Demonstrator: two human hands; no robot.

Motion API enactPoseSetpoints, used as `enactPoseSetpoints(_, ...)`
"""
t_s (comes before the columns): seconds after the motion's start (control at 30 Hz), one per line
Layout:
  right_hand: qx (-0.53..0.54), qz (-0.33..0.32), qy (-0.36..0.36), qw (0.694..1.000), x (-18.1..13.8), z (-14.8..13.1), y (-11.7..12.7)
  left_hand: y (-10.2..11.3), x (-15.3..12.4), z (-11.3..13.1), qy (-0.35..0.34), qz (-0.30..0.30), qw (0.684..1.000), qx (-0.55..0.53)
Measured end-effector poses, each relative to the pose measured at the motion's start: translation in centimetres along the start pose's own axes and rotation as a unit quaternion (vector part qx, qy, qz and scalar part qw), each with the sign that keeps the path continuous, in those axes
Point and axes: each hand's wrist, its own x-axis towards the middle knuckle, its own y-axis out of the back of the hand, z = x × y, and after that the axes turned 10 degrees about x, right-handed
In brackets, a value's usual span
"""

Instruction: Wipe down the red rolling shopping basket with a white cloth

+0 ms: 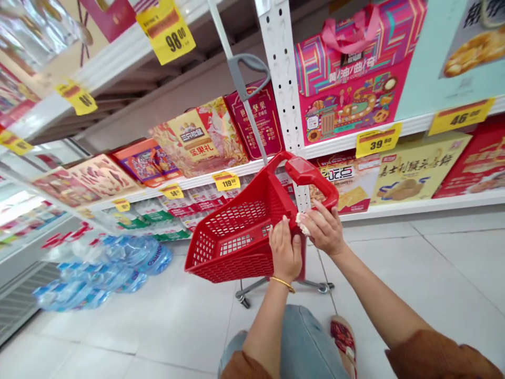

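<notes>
A red plastic shopping basket trolley (236, 226) stands on the floor in front of me, tilted, with a grey pull handle (246, 73) rising on a pole. My left hand (284, 250) grips the basket's near rim, fingers curled over it. My right hand (325, 229) is closed on a small white cloth or tissue (303, 223), pressed against the rim below the red carry handle (310, 176).
Store shelves (394, 131) with boxed gift sets and yellow price tags run behind the trolley. Packs of bottled water (98, 273) lie on the floor at left beside a freezer case (23, 284). White tiled floor (434, 273) spreads to the right. My knee and shoe show below.
</notes>
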Motion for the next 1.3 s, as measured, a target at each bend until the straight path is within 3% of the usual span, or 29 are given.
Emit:
enactPoseSetpoints(0.17,0.004,-0.008,0.028,1.0,0.9,0.9,1.1,0.6,0.2,0.2,0.008,-0.021,1.0,-0.016)
enactPoseSetpoints(0.37,0.071,-0.016,-0.054,0.996,3.0,2.4,2.7,1.5,0.6,0.1,0.007,-0.022,0.999,-0.038)
enactPoseSetpoints(0.57,0.122,-0.027,-0.089,0.988,4.8,2.3,3.4,1.6,0.8,-0.6,-0.005,-0.02,0.999,-0.041)
enactPoseSetpoints(0.87,0.111,-0.032,-0.084,0.99,5.3,-1.6,2.1,3.4,0.1,-3.0,0.021,-0.015,0.999,-0.032)
enactPoseSetpoints(1.3,0.072,-0.083,-0.088,0.99,7.3,-10.7,2.1,8.6,-2.4,-6.7,0.082,-0.041,0.995,-0.043)
